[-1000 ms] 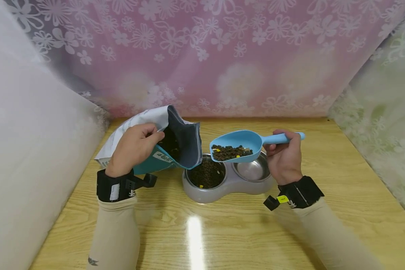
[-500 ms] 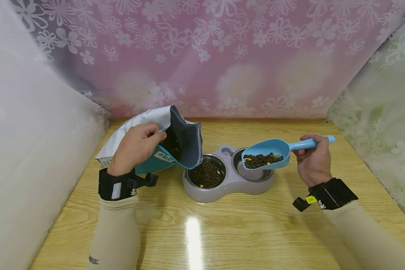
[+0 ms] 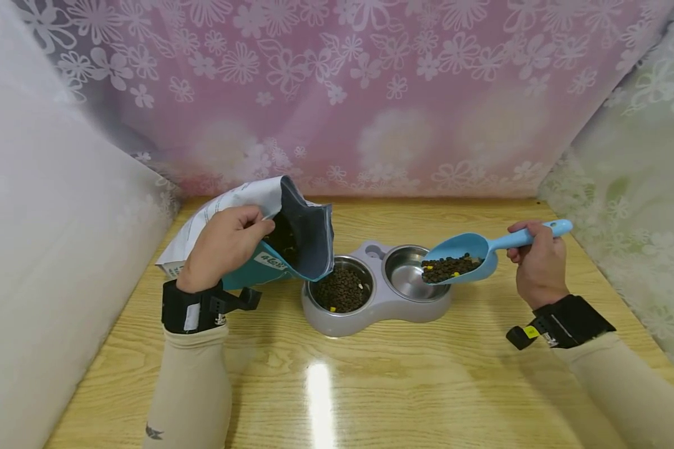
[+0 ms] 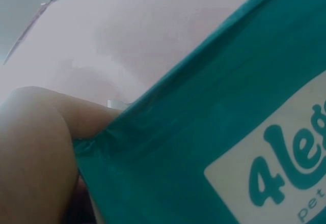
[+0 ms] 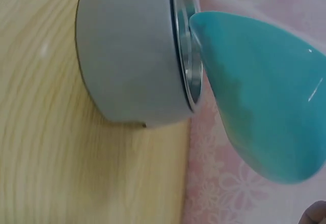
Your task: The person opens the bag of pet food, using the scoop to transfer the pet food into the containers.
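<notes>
My right hand [image 3: 542, 268] grips the handle of a blue scoop [image 3: 488, 265] that carries brown kibble [image 3: 449, 268] with a few yellow bits. The scoop's front lip is over the right steel bowl [image 3: 404, 277], tilted slightly down toward it; in the right wrist view the scoop's underside [image 5: 260, 102] shows close to the bowl's rim. That right bowl shows bare metal. The left bowl [image 3: 342, 290] of the same grey double feeder [image 3: 393, 312] has kibble in it. With thumb and fingers, my left hand [image 3: 221, 246] pinches the edge of a teal and white pet food bag [image 3: 309, 240], its mouth gaping.
The feeder stands on a wood-grain table [image 3: 393, 386]. A pink floral cloth [image 3: 359, 112] hangs behind, with a white side wall [image 3: 62, 218] at left and a pale green floral one [image 3: 623, 174] at right. The bag lies against the feeder's left side.
My right hand has carried the loaded scoop rightward, from above the left bowl and the middle to the right bowl's right side. The left hand and bag stay nearly still.
</notes>
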